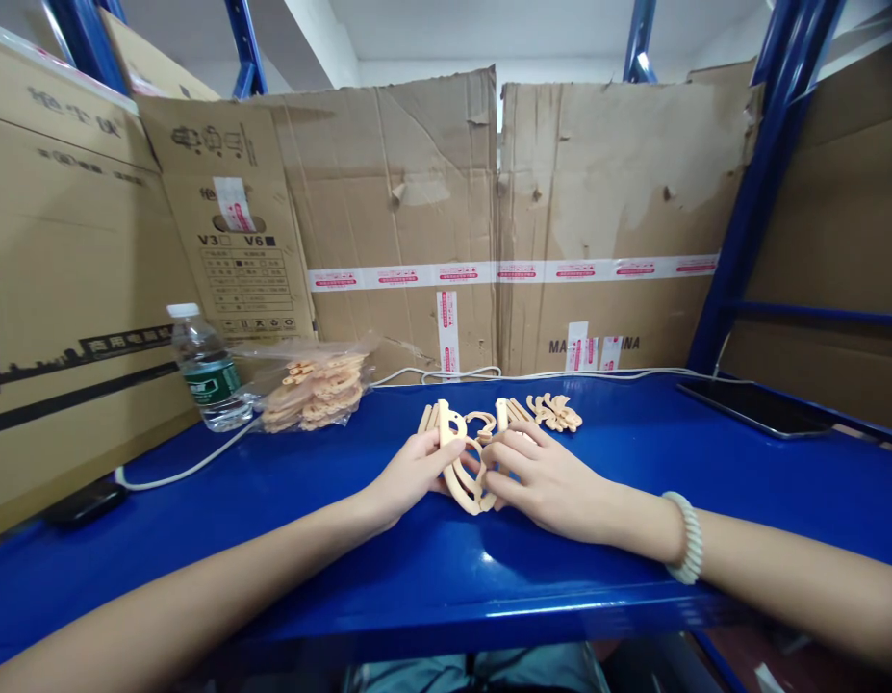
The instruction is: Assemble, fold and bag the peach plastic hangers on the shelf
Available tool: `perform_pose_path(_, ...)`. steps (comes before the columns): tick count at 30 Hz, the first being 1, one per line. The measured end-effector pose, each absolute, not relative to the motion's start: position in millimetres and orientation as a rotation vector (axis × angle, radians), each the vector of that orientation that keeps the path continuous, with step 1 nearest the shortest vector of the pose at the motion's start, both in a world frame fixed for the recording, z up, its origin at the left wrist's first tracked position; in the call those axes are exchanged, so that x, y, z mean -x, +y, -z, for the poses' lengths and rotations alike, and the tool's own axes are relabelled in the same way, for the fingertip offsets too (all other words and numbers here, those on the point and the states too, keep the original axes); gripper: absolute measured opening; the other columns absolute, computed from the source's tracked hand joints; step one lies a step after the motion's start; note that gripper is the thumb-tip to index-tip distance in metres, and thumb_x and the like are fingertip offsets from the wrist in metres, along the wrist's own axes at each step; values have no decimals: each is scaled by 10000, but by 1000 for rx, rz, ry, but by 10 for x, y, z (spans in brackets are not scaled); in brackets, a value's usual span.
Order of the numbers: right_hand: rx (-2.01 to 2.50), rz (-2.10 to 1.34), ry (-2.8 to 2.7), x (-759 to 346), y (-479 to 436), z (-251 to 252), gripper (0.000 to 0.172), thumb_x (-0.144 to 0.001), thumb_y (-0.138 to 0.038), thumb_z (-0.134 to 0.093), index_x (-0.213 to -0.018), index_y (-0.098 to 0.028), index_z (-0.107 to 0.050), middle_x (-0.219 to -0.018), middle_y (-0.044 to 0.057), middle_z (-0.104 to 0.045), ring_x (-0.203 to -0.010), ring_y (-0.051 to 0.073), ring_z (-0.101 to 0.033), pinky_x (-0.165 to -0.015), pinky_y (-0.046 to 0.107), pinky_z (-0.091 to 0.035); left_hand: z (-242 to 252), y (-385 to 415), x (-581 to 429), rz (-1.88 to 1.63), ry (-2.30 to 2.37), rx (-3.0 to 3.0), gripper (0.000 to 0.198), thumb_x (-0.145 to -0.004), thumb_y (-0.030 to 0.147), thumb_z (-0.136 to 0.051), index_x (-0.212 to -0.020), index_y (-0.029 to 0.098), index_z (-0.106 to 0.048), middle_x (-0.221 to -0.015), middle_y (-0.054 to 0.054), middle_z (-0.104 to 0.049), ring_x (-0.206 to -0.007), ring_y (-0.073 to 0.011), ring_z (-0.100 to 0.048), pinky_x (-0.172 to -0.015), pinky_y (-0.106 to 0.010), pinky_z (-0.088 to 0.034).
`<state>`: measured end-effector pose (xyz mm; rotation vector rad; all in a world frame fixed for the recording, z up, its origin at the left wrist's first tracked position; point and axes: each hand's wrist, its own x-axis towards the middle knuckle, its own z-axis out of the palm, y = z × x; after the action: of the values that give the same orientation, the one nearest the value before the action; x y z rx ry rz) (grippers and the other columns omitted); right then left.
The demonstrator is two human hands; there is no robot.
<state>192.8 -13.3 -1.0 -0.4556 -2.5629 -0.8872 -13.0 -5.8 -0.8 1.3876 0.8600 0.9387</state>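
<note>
Both hands are on one light wooden piece with curved, ring-like cutouts [461, 488], tilted up above the blue tabletop. My left hand [415, 472] grips its left side, thumb across the front. My right hand [543, 478] closes on its right side with bent fingers, which hide part of it. Just behind are wooden sticks [426, 418] on the left, a small curved wooden piece [481, 421] in the middle, and more sticks [519, 412] by my right fingers. A cluster of flat, rounded wooden pieces [554, 412] lies farther right.
On the left stand a water bottle [211, 375] and a clear bag of wooden pieces [319, 390]. A white cable [192, 469] runs to a black device [87, 503]. A dark phone [759, 407] lies at the right. Cardboard [402, 221] walls the back of the blue table [446, 587].
</note>
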Motion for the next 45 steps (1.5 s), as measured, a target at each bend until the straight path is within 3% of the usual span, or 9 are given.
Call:
perform_pose_path(6, 780, 780, -2589, -1915, -112, 56, 129, -930, -211, -453, -863, -170, -554, -828, 68, -603, -788, 212, -516, -896, 426, -341, -23, -85, 110, -1107, 879, -1466, 397, -749, 440, -699, -946, 110, -600, -783, -64, -672, -703, -214, -673, -631, -317, -565)
perform_pose_path(11, 721, 702, -2638, -1917, -131, 55, 141, -915, -136, -430, -840, -192, -536, -723, 14, -611, -725, 179, -506, -905, 405, -288, -13, -99, 112, -1085, 887, -1435, 342, -765, 439, -673, -859, 127, -568, -720, -44, -647, -667, -205, -656, -612, -326, -563)
perform_pose_path(15, 662, 719, -2600, -1930, -137, 13, 145, -861, -88, -441, -817, -194, -529, -734, 24, -623, -745, 176, -503, -870, 382, -277, -30, -93, 118, -1107, 861, -1350, 314, -761, 413, -678, -825, 129, -561, -691, -41, -644, -647, -200, -646, -609, -346, -564)
perform_pose_path(20, 552, 857, -2506, -2009, -67, -47, 246, -925, -92, -355, -843, -210, -554, -747, 30, -642, -760, 177, -526, -851, 377, -281, -55, -89, 117, -1160, 909, -1178, 232, -798, 323, -640, -723, 127, -543, -644, -36, -617, -619, -182, -640, -588, -325, -561)
perform_pose_path(24, 757, 598, -2421, -2152, 116, -77, 182, -935, -136, -378, -982, -173, -550, -821, 65, -671, -735, 175, -563, -858, 399, -320, -44, -94, 112, -1143, 955, -1172, 158, -823, 254, -604, -754, 124, -546, -670, -41, -631, -625, -184, -656, -606, -339, -570)
perform_pose_path(27, 813, 457, -2426, -2255, 273, -87, 173, -921, -144, -418, -1045, -177, -534, -920, 76, -677, -855, 197, -589, -973, 487, -280, -19, -126, 91, -1005, 951, -1213, 196, -793, 288, -646, -766, 123, -545, -638, -42, -635, -589, -200, -659, -580, -354, -568)
perform_pose_path(31, 786, 355, -2442, -2299, 394, -71, 179, -916, -125, -423, -919, -214, -579, -1037, 57, -657, -1063, 208, -545, -1050, 561, -181, 23, -160, 68, -878, 960, -1288, 275, -760, 360, -685, -762, 120, -552, -656, -78, -669, -614, -218, -678, -576, -331, -562)
perform_pose_path(38, 800, 177, -2459, -2245, 465, 47, 164, -914, -164, -482, -984, -198, -627, -990, 71, -663, -1008, 212, -554, -1001, 490, -310, 24, -152, 73, -850, 945, -1292, 283, -752, 368, -692, -777, 121, -556, -660, -81, -681, -602, -212, -682, -565, -309, -559)
perform_pose_path(45, 878, 125, -2520, -2255, 453, 41, 169, -915, -223, -510, -986, -223, -664, -1005, 59, -660, -1046, 220, -535, -998, 482, -307, 3, -156, 59, -842, 947, -1256, 226, -781, 319, -653, -769, 118, -550, -650, -82, -676, -601, -210, -679, -571, -318, -562)
